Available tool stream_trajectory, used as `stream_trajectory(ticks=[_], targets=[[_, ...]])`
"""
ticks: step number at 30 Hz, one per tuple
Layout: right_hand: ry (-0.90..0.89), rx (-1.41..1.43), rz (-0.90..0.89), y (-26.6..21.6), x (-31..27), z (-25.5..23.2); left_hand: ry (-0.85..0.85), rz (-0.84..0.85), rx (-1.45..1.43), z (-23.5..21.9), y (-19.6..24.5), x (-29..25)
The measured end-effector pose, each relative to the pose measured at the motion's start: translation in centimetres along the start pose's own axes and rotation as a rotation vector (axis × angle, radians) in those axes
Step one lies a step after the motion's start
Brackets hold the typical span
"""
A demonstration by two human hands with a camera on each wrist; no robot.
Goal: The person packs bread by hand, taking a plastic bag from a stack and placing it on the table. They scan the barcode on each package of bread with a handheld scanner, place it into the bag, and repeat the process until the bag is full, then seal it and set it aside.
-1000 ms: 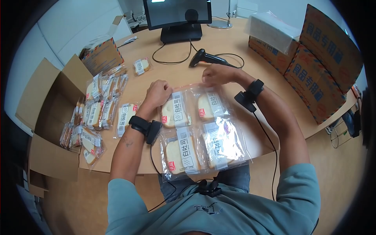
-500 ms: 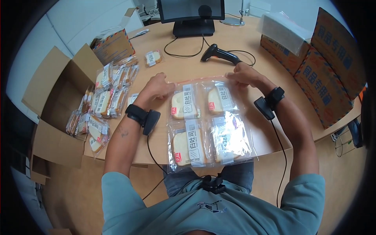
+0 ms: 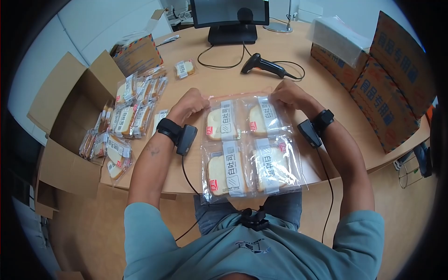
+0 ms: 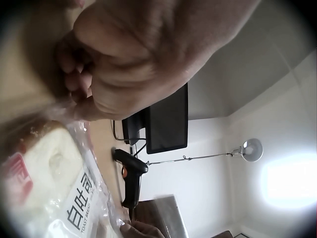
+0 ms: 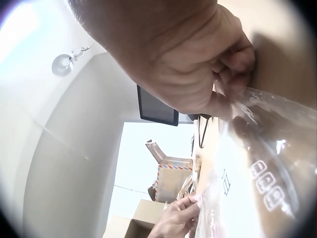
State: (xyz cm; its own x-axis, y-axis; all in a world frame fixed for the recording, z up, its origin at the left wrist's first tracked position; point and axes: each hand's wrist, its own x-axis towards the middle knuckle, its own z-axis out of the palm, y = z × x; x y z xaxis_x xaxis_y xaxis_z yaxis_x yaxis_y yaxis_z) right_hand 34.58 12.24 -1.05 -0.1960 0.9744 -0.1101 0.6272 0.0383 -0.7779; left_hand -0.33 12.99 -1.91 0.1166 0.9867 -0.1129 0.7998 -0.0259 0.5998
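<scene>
A large clear plastic bag lies at the table's front edge, its lower end reaching over the edge toward the person's lap. Inside it sit several packs of sliced white toast in two rows, each with a white printed label. At the far left corner of the bag, my left hand pinches the film between thumb and curled fingers. My right hand grips the far right corner the same way. The right wrist view shows the bag's film running out from under the thumb.
On the left, a pile of toast packs stands by an open cardboard box. A single pack lies farther back. Behind the bag are a barcode scanner and a monitor. Printed cartons stand at right.
My right hand has shifted right along the bag's far edge to its corner, and both hands are now wider apart. The head view has turned, so the table sits farther right in it.
</scene>
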Motion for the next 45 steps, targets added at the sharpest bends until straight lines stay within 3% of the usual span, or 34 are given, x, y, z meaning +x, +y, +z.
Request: stream_trajectory(ticks=[2, 6, 8, 9, 11, 12, 13, 14, 15, 20, 22, 24, 28, 30, 37, 39, 41, 45], targets=[[-0.007, 0.066, -0.007, 0.7, 0.3, 0.0, 0.037, 0.081, -0.154, 0.2, 0.0, -0.2], [-0.012, 0.256, -0.023, 1.3, 0.5, 0.1, -0.049, 0.05, -0.267, -0.7, 1.0, -1.3], [-0.053, 0.266, -0.03, 1.3, 0.1, -0.5, -0.087, -0.121, -0.447, -0.9, 1.3, -1.8], [-0.097, 0.276, -0.039, 1.4, -0.1, -0.8, -0.09, -0.119, -0.447, -1.0, 1.2, -2.0], [-0.039, 0.311, -0.112, 0.4, -1.4, -1.1, -0.045, 0.138, -0.634, -1.3, 1.2, -2.7], [0.019, 0.346, -0.19, -0.1, -2.0, -1.5, -0.048, 0.142, -0.637, -1.3, 1.3, -2.9], [0.023, 0.344, -0.188, -0.9, -2.8, -2.1, 0.063, 0.228, -0.678, -2.0, 3.0, -4.6], [0.081, 0.304, -0.324, -1.8, -3.7, -2.7, 0.177, 0.312, -0.717, -2.8, 4.5, -6.0], [0.137, 0.265, -0.461, -2.6, -4.4, -3.5, 0.177, 0.311, -0.718, -3.6, 5.5, -6.6], [0.341, 0.265, -0.722, -6.7, -7.4, -6.8, 0.415, 0.755, -0.646, -7.5, 9.7, -8.9], [0.505, 0.193, -0.886, -8.5, -8.7, -7.9, 0.491, 0.823, -0.618, -8.7, 11.7, -10.2], [0.579, 0.13, -0.933, -10.1, -10.3, -8.9, 0.598, 0.932, -0.586, -9.7, 13.2, -11.3], [0.724, 0.015, -1.057, -10.6, -11.6, -10.0, 0.702, 0.973, -0.52, -10.4, 15.1, -13.1], [0.751, -0.006, -1.105, -10.8, -12.1, -10.1, 0.71, 1.003, -0.534, -10.2, 15.2, -13.0], [0.818, -0.163, -0.953, -9.3, -11.8, -11.0, 0.683, 1.023, -0.576, -8.8, 15.2, -11.0], [0.733, 0.039, -1.019, -9.4, -12.6, -12.7, 0.646, 1.063, -0.642, -8.6, 17.0, -11.5], [0.668, 0.061, -1.054, -10.3, -15.4, -15.0, 0.566, 1.124, -0.705, -8.4, 18.7, -12.2], [0.488, 0.077, -1.027, -7.7, -19.5, -20.3, 0.339, 1.02, -0.882, -5.3, 21.8, -12.2]])
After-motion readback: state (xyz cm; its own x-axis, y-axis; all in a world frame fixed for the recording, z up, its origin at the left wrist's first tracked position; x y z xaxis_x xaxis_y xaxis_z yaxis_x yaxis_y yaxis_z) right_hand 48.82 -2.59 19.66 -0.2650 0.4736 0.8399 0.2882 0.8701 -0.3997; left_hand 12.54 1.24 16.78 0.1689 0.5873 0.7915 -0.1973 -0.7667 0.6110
